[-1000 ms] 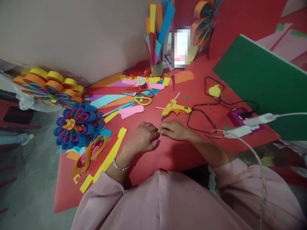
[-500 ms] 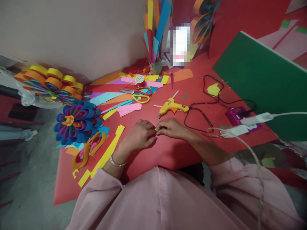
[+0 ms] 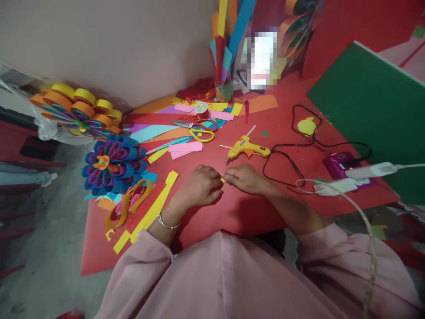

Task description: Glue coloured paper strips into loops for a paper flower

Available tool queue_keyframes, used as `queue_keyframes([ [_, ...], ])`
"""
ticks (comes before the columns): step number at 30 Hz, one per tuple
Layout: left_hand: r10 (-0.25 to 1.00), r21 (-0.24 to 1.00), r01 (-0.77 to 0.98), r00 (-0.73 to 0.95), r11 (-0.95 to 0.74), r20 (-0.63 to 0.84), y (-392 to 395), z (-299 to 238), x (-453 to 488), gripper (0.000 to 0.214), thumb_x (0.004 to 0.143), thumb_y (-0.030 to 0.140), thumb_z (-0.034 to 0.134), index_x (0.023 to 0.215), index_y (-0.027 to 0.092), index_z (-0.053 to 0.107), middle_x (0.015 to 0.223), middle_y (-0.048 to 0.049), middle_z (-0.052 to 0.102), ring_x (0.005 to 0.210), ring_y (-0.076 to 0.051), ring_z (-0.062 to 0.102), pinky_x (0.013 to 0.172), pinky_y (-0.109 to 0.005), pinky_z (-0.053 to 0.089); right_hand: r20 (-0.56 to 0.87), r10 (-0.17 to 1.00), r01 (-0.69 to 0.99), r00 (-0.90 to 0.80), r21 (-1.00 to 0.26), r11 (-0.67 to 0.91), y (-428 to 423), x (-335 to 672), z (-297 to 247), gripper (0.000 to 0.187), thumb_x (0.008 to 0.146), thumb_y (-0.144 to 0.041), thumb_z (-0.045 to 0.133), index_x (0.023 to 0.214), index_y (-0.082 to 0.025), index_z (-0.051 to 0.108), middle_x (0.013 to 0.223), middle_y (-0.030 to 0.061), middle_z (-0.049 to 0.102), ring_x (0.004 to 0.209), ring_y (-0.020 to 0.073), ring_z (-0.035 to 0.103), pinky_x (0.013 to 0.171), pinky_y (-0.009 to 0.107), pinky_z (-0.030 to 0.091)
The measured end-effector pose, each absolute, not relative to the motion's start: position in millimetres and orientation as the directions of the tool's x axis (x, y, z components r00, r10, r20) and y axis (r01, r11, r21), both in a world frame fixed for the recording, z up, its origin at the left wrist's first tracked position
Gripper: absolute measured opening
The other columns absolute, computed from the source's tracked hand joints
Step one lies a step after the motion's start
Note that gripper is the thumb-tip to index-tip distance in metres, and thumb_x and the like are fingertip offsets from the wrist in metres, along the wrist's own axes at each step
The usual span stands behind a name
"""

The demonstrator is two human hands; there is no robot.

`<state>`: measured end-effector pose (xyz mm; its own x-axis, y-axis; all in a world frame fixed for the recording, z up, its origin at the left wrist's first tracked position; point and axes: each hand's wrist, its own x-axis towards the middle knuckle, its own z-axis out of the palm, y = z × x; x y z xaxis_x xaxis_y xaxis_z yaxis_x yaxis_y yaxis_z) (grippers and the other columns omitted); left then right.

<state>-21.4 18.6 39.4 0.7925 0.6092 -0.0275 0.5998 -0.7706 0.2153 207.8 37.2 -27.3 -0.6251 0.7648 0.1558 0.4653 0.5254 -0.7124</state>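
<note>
Between my fingertips, low over the red tabletop (image 3: 229, 212), shows a small yellow piece of paper (image 3: 222, 180), mostly hidden. My left hand (image 3: 205, 186), with a silver bangle at its wrist, is closed in a pinch at the left side of it. From the other side my right hand (image 3: 244, 179) pinches it too, thumb and fingers pressed together. A yellow hot glue gun (image 3: 247, 148) lies just beyond my right hand. Left of my left hand are yellow paper strips (image 3: 156, 208) and a looped orange-yellow strip (image 3: 141, 195).
Scissors (image 3: 199, 128), a thread spool (image 3: 202, 110) and pink paper pieces (image 3: 186, 149) lie farther back. Paper flowers, one blue and purple (image 3: 114, 164), one orange and yellow (image 3: 78, 110), stand left. A black cord (image 3: 282, 145) runs to a purple power strip (image 3: 343, 166). A green board (image 3: 368, 106) leans right.
The camera view has turned slightly left, so everything sits farther right. Both hands keep their pinch, and a bit more of the yellow paper shows between them.
</note>
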Motion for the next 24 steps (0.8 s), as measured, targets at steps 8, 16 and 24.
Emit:
queue_keyframes([
  [8, 0.619, 0.252, 0.603, 0.786, -0.757, -0.02, 18, 35, -23, 0.022, 0.096, 0.038, 0.061, 0.096, 0.022, 0.076, 0.098, -0.007, 0.073, 0.098, -0.024, 0.064, 0.087, -0.041, 0.042, 0.503, 0.762, 0.556, -0.408, -0.525, 0.644, 33, 215, -27, 0.022, 0.103, -0.035, 0.062, 0.097, -0.022, 0.079, 0.091, 0.0031, 0.083, 0.082, 0.0173, 0.075, 0.076, 0.029, 0.047],
  [16, 0.611, 0.248, 0.595, 0.791, -0.764, -0.015, 19, 36, -23, 0.022, 0.096, 0.038, 0.061, 0.097, 0.022, 0.076, 0.101, -0.0064, 0.074, 0.1, -0.024, 0.066, 0.088, -0.041, 0.042, 0.572, 0.687, 0.545, -0.449, -0.434, 0.718, 28, 221, -23, 0.02, 0.094, -0.023, 0.06, 0.091, -0.025, 0.08, 0.078, -0.0003, 0.08, 0.07, 0.0155, 0.071, 0.07, 0.028, 0.049],
  [24, 0.615, 0.237, 0.601, 0.788, -0.763, -0.019, 18, 36, -22, 0.021, 0.095, 0.036, 0.06, 0.094, 0.021, 0.076, 0.101, -0.0073, 0.075, 0.102, -0.025, 0.066, 0.09, -0.042, 0.043, 0.363, 0.656, 0.503, -0.661, -0.434, 0.747, 21, 215, -34, 0.035, 0.084, -0.02, 0.056, 0.105, -0.028, 0.084, 0.076, 0.0012, 0.079, 0.068, 0.0167, 0.068, 0.061, 0.028, 0.039],
])
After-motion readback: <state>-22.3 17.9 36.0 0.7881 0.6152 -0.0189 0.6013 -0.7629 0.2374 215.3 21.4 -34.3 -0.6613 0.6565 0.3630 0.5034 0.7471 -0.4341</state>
